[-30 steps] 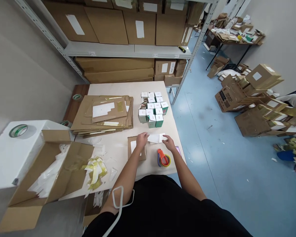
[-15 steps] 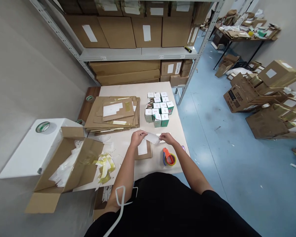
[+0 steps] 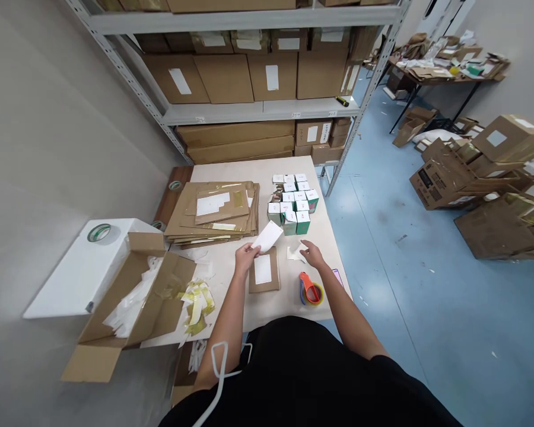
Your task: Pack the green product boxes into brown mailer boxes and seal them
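Note:
My left hand (image 3: 246, 258) is closed on one end of a white paper label (image 3: 267, 236), which slants up and away to the right. Below the label lies a flat cardboard mailer (image 3: 275, 279) with a white label on its face. To the right, my right hand (image 3: 312, 255) has its fingers pinched at a small pale piece of paper (image 3: 301, 248), which looks thin and partly see-through. Another white slip (image 3: 291, 253) lies on the table beneath it. Toward me from this hand sits an orange tape dispenser (image 3: 309, 287) with yellow tape.
Small white-and-green boxes (image 3: 302, 222) stand grouped behind my hands. A stack of flat cardboard mailers (image 3: 187, 213) lies to the left. Nearer are crumpled tape scraps (image 3: 198, 302) and an open carton (image 3: 93, 363) holding white material. A phone (image 3: 337, 276) lies at the table's right edge.
The strip stretched between both hands is now apart: my left hand holds the white label higher, my right has moved away rightward. The camera view has tilted up slightly.

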Tool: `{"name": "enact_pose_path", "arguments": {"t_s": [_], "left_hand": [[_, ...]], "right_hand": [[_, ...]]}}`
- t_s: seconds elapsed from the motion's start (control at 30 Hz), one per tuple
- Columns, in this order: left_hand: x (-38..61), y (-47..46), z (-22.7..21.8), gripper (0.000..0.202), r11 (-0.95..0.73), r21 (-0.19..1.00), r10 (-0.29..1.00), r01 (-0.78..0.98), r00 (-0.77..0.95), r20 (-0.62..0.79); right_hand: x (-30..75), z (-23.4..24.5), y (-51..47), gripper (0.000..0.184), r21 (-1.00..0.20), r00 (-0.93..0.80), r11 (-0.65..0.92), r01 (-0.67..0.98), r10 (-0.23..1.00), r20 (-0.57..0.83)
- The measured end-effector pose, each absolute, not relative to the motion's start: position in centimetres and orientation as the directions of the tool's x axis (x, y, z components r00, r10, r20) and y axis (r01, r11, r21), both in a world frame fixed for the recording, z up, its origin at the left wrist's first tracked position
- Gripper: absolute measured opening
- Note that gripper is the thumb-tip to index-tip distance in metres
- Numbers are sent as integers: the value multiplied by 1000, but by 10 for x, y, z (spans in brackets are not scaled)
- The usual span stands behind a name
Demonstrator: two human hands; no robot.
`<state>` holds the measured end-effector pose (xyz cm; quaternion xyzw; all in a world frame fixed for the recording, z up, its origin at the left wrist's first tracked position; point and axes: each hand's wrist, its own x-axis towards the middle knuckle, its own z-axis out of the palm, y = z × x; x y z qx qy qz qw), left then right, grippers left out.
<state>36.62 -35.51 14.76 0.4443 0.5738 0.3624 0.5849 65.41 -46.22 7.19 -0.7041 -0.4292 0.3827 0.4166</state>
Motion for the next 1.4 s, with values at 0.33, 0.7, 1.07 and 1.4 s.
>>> {"name": "enact_pose_path", "arguments": {"t_s": [0.33,0.7,1.07,1.4], "left_hand": [[403,-410,154,46,519,853,826,-54,288,-484],[412,-416,171,57,397,917,888,-38,268,-373],[407,-421,178,58,399,914,891,-71,264,-369],[406,-422,173,62,369,929,902,-5,244,-357]], "right_hand": [[583,128,-492,35,-975,224,-202,-98,950,-219],[572,155,-491,27,-967,317,-197,-162,918,-240],[568,161,-489,28,-970,291,-186,-154,930,-225],[567,162,-489,25,-975,292,-165,-149,935,-203]]}}
